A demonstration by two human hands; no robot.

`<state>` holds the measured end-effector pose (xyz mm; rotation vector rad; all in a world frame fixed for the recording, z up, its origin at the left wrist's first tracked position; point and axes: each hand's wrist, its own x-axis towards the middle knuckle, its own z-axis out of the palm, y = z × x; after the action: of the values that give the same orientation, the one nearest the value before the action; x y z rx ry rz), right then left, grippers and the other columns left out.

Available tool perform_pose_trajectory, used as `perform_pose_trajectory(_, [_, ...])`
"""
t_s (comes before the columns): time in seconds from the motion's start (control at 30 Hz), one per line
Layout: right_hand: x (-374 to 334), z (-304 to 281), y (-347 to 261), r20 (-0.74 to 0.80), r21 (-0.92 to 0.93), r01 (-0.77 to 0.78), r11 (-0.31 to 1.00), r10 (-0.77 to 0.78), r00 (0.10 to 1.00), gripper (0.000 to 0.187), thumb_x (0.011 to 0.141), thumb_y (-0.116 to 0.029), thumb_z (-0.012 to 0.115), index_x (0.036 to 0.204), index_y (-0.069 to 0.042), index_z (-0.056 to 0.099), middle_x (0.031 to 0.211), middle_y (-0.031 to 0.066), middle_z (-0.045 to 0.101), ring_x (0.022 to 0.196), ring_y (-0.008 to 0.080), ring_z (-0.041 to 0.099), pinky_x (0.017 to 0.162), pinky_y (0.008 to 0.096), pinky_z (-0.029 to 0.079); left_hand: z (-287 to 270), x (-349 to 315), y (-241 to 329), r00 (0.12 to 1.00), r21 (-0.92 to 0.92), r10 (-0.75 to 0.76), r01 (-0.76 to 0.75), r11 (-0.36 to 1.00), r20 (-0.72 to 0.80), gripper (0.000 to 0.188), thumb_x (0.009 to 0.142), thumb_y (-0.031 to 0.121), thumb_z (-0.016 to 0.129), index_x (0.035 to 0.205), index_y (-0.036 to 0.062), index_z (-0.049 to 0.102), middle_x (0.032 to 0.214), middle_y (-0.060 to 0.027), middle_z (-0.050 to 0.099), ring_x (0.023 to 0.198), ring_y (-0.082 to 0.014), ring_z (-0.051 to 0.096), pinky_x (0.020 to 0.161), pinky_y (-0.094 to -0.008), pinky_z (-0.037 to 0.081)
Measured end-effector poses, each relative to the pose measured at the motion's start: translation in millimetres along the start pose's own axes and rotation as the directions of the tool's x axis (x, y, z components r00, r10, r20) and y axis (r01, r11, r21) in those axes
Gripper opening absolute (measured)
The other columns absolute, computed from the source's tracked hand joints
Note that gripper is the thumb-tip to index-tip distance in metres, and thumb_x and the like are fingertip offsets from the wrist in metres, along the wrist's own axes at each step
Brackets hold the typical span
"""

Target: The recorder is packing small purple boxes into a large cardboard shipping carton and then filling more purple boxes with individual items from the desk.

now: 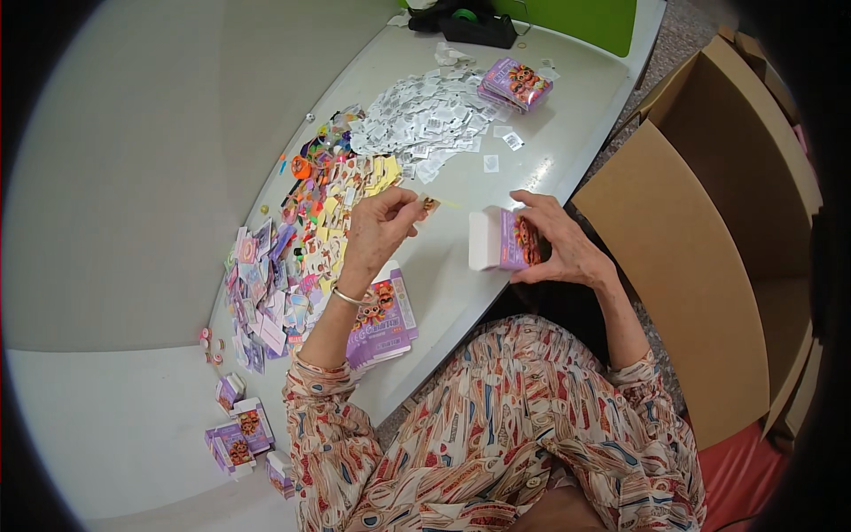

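Observation:
Between the thumb and fingers of my left hand (383,229) is a small printed card (430,205), pinched over the table. My right hand (566,241) is wrapped round a small purple cardboard box (512,238) with a printed front; its white flap (483,240) is folded out on the left side, towards my left hand. Under my left forearm lies a stack of flat purple box blanks (390,330). Left of my left hand spreads a pile of small yellow and white cards (335,208).
Small white printed slips (421,115) are heaped farther back, beside stacked purple boxes (516,84). Colourful trinkets (306,167) and purple cards (259,297) lie leftward. More boxes (238,443) stand at lower left. A black tape dispenser (479,31) is behind; a large open carton (683,266) stands right.

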<state>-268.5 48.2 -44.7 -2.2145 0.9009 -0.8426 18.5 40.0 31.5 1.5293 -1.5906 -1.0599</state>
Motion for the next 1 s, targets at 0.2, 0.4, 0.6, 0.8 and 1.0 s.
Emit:
perform_pose_trajectory(0.2, [15.0,11.9,-39.3,0.147,0.063,0.213,0.975,-0.221,0.964,0.079,0.055,-0.049,0.083,0.115,-0.003,0.057,0.149,0.0272,0.017,0.135,0.0474,0.022,0.111,0.0510,0.025,2.2,-0.6,6.9,0.998,0.026,-0.053,0.053,0.998,0.021,0.018,0.086,0.014,0.062,0.086,-0.0032,0.067,0.072,-0.0051,0.067,0.060,-0.0068,0.060,0.054,-0.0216,0.050])
perform_pose_trajectory(0.4, [23.4,29.0,-52.3,0.111,0.058,0.263,0.963,-0.268,0.957,0.076,0.057,-0.050,0.084,0.115,-0.009,0.057,0.151,0.0277,0.011,0.138,0.0485,0.016,0.112,0.0514,0.022,8.5,-2.9,13.5,0.998,0.004,-0.050,0.050,0.999,0.043,0.017,0.088,0.016,0.065,0.089,-0.0004,0.067,0.073,-0.0029,0.067,0.056,-0.0056,0.058,0.052,-0.0190,0.046])
perform_pose_trajectory(0.6, [29.2,38.0,-47.3,0.053,0.059,0.235,0.970,-0.238,0.970,0.076,0.061,-0.040,0.083,0.119,-0.002,0.053,0.148,0.0287,0.019,0.136,0.0429,0.027,0.110,0.0460,0.029,8.3,-4.7,19.1,0.970,-0.113,-0.093,0.121,0.986,0.224,0.017,0.088,0.016,0.067,0.089,-0.0008,0.068,0.074,-0.0023,0.067,0.059,-0.0040,0.058,0.053,-0.0187,0.047])
perform_pose_trajectory(0.8, [26.6,46.0,-32.2,-0.010,0.137,0.198,0.971,-0.198,0.980,0.083,0.067,-0.040,0.081,0.125,0.008,0.046,0.146,0.0222,0.032,0.132,0.0357,0.036,0.108,0.0416,0.033,2.1,-1.3,2.4,0.972,-0.065,0.045,-0.031,0.997,0.229,0.018,0.088,0.016,0.068,0.094,-0.0013,0.068,0.078,0.0008,0.067,0.064,-0.0051,0.057,0.058,-0.0196,0.046])
perform_pose_trajectory(1.0, [24.5,33.2,-34.0,0.075,0.164,0.061,0.985,-0.074,0.994,0.085,0.069,-0.042,0.079,0.128,0.007,0.044,0.143,0.0225,0.035,0.132,0.0359,0.037,0.108,0.0414,0.033,-20.5,2.0,5.8,0.999,0.573,0.054,-0.046,0.818,0.003,0.021,0.082,0.015,0.071,0.097,0.0019,0.069,0.085,-0.0041,0.068,0.073,-0.0110,0.060,0.067,-0.0252,0.047])
